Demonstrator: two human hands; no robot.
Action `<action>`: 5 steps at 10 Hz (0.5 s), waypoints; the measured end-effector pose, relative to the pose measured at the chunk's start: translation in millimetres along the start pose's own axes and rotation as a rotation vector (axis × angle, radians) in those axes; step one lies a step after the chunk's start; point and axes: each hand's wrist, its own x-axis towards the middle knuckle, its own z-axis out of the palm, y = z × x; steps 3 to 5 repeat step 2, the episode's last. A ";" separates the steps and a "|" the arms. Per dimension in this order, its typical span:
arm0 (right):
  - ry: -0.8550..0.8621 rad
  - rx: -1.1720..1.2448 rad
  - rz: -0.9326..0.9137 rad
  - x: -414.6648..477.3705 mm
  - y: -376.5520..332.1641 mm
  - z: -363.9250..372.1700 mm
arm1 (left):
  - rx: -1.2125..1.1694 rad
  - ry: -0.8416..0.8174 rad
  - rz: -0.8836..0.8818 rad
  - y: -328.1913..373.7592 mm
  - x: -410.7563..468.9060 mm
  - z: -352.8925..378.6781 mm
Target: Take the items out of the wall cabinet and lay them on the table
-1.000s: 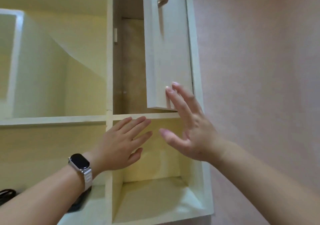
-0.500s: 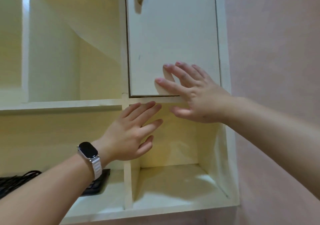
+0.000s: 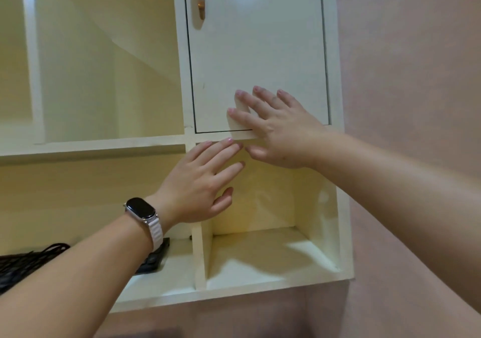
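At the centre right of the frame the right hand [image 3: 279, 127] is laid flat, fingers spread, on the lower part of the cabinet door [image 3: 257, 59], which sits flush in its frame; nothing is grasped, and the palm seems placed there to press the door closed. Just below it the left hand [image 3: 200, 184], also spread and empty, is held in front of the bare lower right compartment of the wall cabinet [image 3: 346, 207]. One item is seen inside: a black keyboard [image 3: 18, 267] on the lower left shelf, partly hidden by the left forearm. The table is not in view.
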 end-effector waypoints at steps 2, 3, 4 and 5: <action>0.081 0.072 0.068 -33.1 -23.4 -8.1 | -0.072 0.064 -0.031 12.1 -11.1 -15.7; 0.081 0.072 0.068 -33.1 -23.4 -8.1 | -0.072 0.064 -0.031 12.1 -11.1 -15.7; 0.081 0.072 0.068 -33.1 -23.4 -8.1 | -0.072 0.064 -0.031 12.1 -11.1 -15.7; 0.081 0.072 0.068 -33.1 -23.4 -8.1 | -0.072 0.064 -0.031 12.1 -11.1 -15.7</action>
